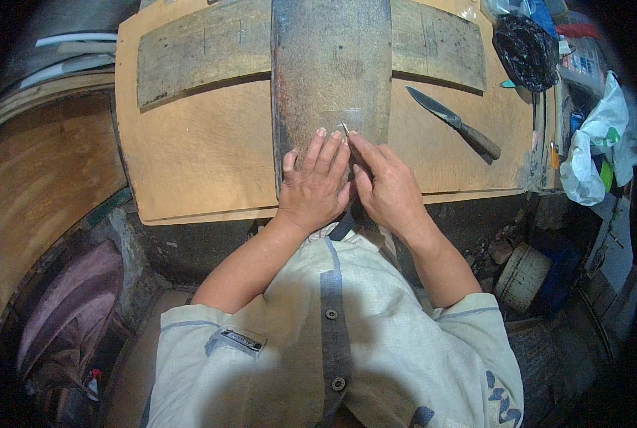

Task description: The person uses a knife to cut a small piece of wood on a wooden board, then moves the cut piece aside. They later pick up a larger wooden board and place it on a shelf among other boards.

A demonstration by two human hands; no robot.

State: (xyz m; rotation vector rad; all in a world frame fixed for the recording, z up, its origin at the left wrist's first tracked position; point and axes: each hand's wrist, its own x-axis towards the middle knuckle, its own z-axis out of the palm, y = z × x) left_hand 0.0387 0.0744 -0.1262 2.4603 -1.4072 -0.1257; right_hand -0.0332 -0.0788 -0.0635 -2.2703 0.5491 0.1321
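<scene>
A person in a pale, button-front shirt (333,335) with a grey placket leans over a desk (204,157) topped with a smooth tan board, both bare forearms coming up from the lower edge. The left hand (313,187) lies flat, palm down, fingers (329,153) stretched forward and slightly spread, pressing on the near end of a long, dark, worn plank (330,64) with a mottled, rust-toned surface. Just beside it, the right hand (388,189) bends at the knuckles, its fingers (365,150) drawn together and pinching a small, thin pale blade (345,129) whose tip touches the plank near the left fingertips. The plank runs straight away from the person down the middle of the desk, crossing over a weathered grey, gently curved wooden slat (190,60) that reaches out to either side.

To the right of the plank, well apart from the hands, a knife (452,121) with a dark pointed blade and a brown wooden handle lies at a slant on the board. Past it, at the far right corner, sits a crumpled black plastic bag (525,50), and along the right edge hang white plastic bags (593,146) with green patches, next to a small packet with a blue and red label. Below the desk on the right stands a ribbed white bucket (522,277); on the left, a broad curved wooden surface (40,192) fills the frame
</scene>
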